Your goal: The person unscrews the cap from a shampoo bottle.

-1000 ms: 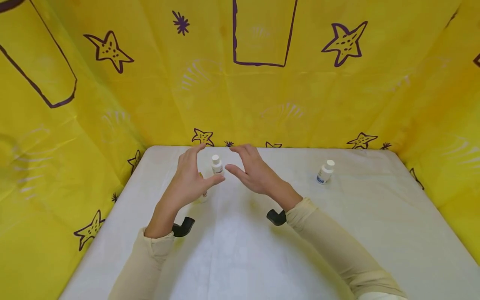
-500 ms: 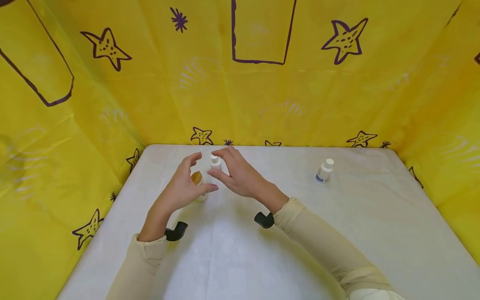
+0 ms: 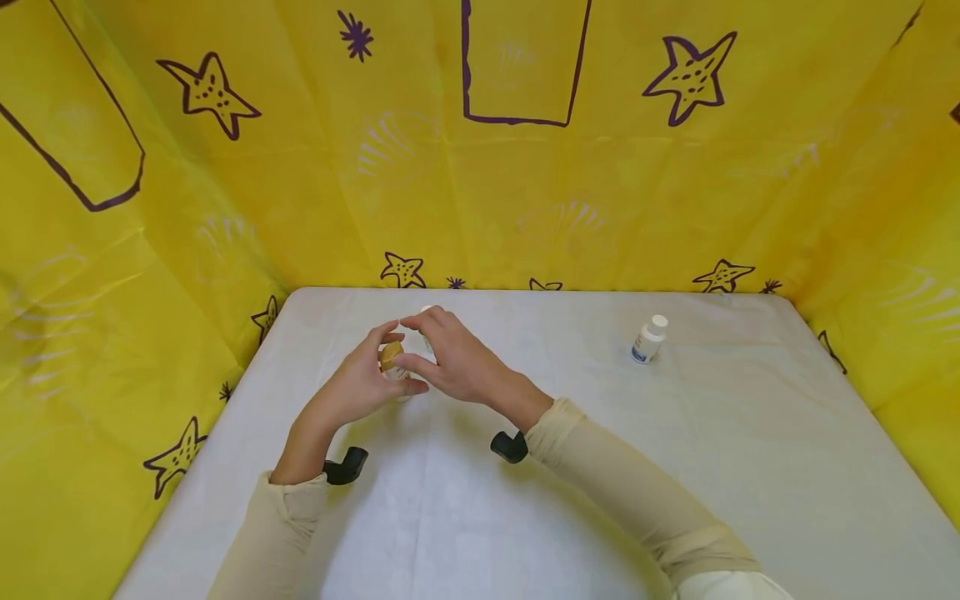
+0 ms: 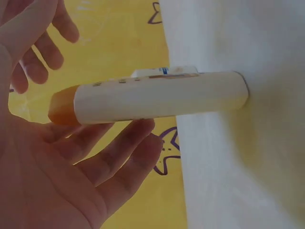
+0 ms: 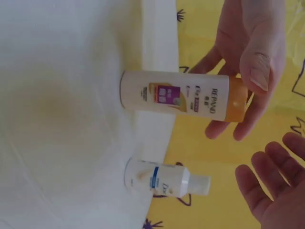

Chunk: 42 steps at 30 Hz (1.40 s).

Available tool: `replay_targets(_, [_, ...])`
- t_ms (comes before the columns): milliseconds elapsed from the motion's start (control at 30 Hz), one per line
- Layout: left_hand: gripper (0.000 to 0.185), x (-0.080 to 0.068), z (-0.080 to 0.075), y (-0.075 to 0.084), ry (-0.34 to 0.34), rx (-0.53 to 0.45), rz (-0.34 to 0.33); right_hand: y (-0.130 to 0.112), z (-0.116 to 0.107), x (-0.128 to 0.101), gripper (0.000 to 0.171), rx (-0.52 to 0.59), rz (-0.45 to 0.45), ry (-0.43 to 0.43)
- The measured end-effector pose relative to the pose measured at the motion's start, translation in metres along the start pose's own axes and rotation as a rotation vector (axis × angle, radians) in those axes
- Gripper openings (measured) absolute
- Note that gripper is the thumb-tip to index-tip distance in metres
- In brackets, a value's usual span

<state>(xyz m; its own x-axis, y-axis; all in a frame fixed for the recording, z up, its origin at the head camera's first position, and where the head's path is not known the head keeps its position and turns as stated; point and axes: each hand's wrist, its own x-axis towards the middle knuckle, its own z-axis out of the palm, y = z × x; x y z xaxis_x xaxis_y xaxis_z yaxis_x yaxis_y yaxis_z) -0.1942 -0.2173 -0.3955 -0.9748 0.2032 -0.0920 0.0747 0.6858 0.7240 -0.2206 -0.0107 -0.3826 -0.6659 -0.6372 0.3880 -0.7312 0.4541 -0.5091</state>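
Orange-capped bottle (image 3: pixel 393 363) stands left of centre on the white table (image 3: pixel 570 467). Left hand (image 3: pixel 358 385) cups it loosely, fingers spread, gripping nothing; right hand (image 3: pixel 452 363) hovers open beside. A careless nudge could topple it against the white-capped bottle (image 5: pixel 164 180) behind.

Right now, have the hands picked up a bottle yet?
Not yet. The tall bottle with the orange cap stands on the table. The left hand and right hand are closing around it. Two small white bottles stand untouched.
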Motion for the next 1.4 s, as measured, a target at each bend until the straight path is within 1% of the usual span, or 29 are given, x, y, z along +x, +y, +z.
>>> replay_targets(233, [0.110, -0.001, -0.001, -0.008, -0.047, 0.087, -0.036, 0.001, 0.014, 0.001, 0.054, 0.020, -0.002, -0.005])
replay_targets(300, [0.110, -0.001, -0.001, -0.010, -0.053, 0.101, -0.034, 0.000, 0.017, 0.001, 0.055, 0.020, 0.002, -0.006])
replay_targets(367, [0.105, -0.001, 0.000, -0.012, -0.055, 0.101, -0.023, 0.000, 0.020, 0.001, 0.057, 0.018, 0.007, -0.008])
replay_targets(400, [0.099, -0.001, 0.000, -0.013, -0.056, 0.099, -0.016, -0.001, 0.021, 0.001, 0.058, 0.015, 0.012, -0.009])
replay_targets(533, [0.065, 0.001, 0.002, -0.017, -0.052, 0.097, 0.020, -0.002, 0.026, 0.002, 0.061, 0.014, 0.041, -0.020])
replay_targets(600, [0.054, 0.002, 0.004, -0.018, -0.050, 0.101, 0.026, -0.003, 0.027, 0.002, 0.060, 0.014, 0.061, -0.026])
replay_targets(767, [0.046, 0.003, 0.007, -0.020, -0.051, 0.117, 0.052, -0.004, 0.029, 0.001, 0.054, -0.008, 0.099, -0.040])
replay_targets(867, [0.037, 0.004, 0.009, -0.021, -0.050, 0.123, 0.060, -0.003, 0.031, 0.000, 0.051, -0.017, 0.090, -0.035])
replay_targets(1000, [0.023, 0.005, 0.011, -0.020, -0.048, 0.141, 0.065, -0.001, 0.034, 0.000, 0.044, -0.002, 0.055, 0.002])
replay_targets(1200, [0.019, 0.007, 0.015, -0.018, -0.030, 0.187, 0.056, 0.002, 0.040, 0.000, 0.041, 0.051, 0.056, 0.032])
replay_targets(1333, [0.011, 0.007, 0.018, -0.017, -0.004, 0.211, 0.078, 0.000, 0.040, 0.001, 0.038, 0.031, 0.077, 0.033])
replay_targets(1400, [0.013, 0.007, 0.020, -0.016, 0.005, 0.219, 0.089, -0.001, 0.039, 0.001, 0.036, 0.017, 0.099, 0.035])
